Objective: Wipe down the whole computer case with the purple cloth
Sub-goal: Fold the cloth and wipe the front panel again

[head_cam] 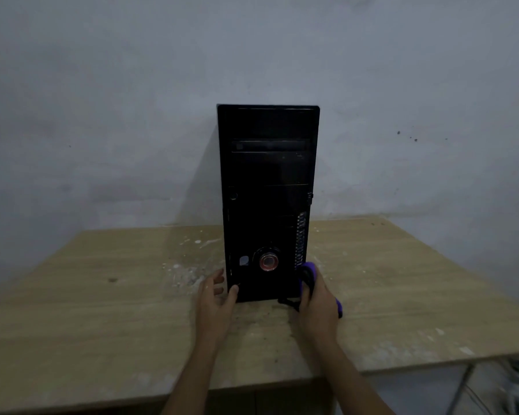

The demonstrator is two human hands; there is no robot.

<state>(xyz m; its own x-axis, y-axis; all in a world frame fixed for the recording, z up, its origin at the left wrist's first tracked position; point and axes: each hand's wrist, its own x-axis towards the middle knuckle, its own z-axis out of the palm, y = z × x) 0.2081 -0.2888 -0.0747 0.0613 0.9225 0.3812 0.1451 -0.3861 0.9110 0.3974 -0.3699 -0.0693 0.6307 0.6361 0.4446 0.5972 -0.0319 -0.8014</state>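
Note:
A black computer case [267,181] stands upright on the wooden table [102,310], its front panel with a round red-ringed button facing me. My left hand [215,298] rests against the case's lower left corner, fingers spread and thumb touching the front edge. My right hand [318,304] is at the lower right corner, closed around the purple cloth [307,272], which bulges above my fingers and pokes out behind the palm. The cloth touches the case's right front edge by the vent slots.
A grey-white wall [102,115] stands close behind the case. White paint specks [186,271] dot the table left of the case. Beyond the table's right front corner, metal legs and pale clutter [516,381] show on the floor.

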